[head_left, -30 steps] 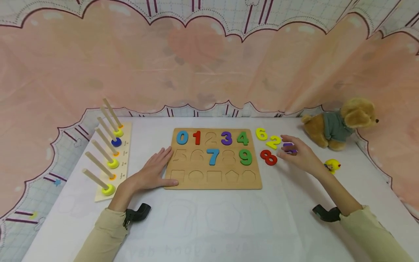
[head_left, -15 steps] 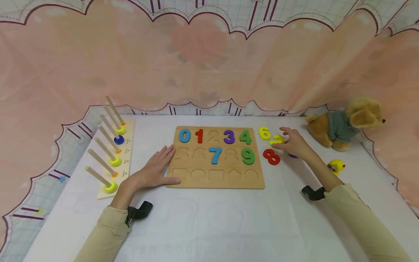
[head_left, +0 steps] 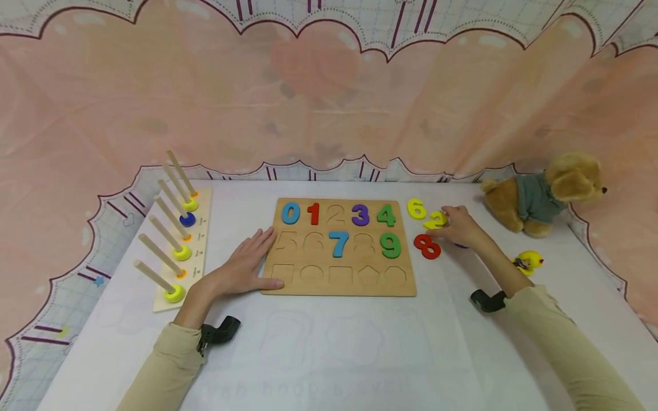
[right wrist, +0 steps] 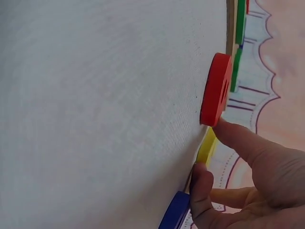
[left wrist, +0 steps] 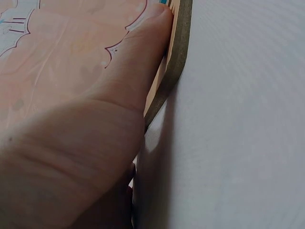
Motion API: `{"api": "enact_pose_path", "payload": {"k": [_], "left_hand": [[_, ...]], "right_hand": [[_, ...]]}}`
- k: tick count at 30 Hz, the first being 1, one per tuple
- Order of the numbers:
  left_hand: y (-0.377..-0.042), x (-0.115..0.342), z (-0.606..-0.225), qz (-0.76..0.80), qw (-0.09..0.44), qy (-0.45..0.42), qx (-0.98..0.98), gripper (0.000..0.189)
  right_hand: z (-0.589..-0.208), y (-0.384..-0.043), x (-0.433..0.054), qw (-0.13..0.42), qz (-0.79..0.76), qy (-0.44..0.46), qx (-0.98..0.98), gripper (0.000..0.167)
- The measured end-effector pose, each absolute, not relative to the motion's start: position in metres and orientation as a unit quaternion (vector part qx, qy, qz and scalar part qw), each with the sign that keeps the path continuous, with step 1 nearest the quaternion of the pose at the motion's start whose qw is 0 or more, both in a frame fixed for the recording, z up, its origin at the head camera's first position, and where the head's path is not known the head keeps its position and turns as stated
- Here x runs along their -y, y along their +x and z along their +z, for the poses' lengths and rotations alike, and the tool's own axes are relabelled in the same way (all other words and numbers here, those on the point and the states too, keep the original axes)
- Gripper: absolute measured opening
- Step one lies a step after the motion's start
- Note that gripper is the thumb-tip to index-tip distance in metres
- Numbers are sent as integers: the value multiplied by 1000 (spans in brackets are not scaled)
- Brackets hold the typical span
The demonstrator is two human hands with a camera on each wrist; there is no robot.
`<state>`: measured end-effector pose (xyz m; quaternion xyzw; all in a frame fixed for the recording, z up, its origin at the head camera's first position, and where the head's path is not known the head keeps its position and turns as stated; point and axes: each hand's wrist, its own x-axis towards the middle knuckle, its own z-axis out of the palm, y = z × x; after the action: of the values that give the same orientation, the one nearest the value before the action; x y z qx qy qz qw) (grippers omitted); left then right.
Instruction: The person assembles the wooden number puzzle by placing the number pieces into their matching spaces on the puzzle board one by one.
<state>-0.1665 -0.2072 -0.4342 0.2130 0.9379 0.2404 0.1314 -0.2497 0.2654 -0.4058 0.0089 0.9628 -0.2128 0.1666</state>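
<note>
Shifted from above the purple piece (right wrist: 174, 212), the right hand (head_left: 460, 225) is now at the yellow 2 (head_left: 436, 224), its fingers drawn in. Nearest, the left hand (head_left: 239, 265) lies with fingers extended against the left edge of the board (head_left: 329, 290), thumb on its near corner, grasping nothing. Past the board's right side, the right hand is partly closed: thumb and forefinger seem to pinch the yellow 2 on the worktop (head_left: 437, 319), though how firmly cannot be told.

Picking up looks like the step in hand; the next move probably calls for a straight lift that spares the red 8 (head_left: 427, 246), then alignment over the 2-shaped recess (head_left: 336, 214).

Left wrist view crops most of the board; farther off, the right hand hides nearly all the purple piece from the head view.
</note>
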Motion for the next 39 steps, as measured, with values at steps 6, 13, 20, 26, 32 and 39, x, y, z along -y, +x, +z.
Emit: {"api": "enact_pose_path", "payload": {"k": [6,13,20,26,32,39], "left_hand": [[-167,207,-434,242,132,211,-938,112],[-166,207,-435,242,135,209,-938,113],[-166,206,-434,242,130,211,-938,112],[-164,207,-432,248,135,208,-937,112],[-165,208,-434,243,133,207,-938,112],[-166,208,-436,243,132,209,-938,112]], "right_hand": [[-408,-252,-264,169,-192,-1,-967,81],[-410,-252,-265,167,-190,-1,-967,76],[-399,-250,-271,148,-212,4,-966,78],[-388,-248,-269,136,-240,-4,-961,80],[-380,-235,-250,140,-285,-46,-947,77],[-373,-216,-212,106,-318,-128,-933,65]]}}
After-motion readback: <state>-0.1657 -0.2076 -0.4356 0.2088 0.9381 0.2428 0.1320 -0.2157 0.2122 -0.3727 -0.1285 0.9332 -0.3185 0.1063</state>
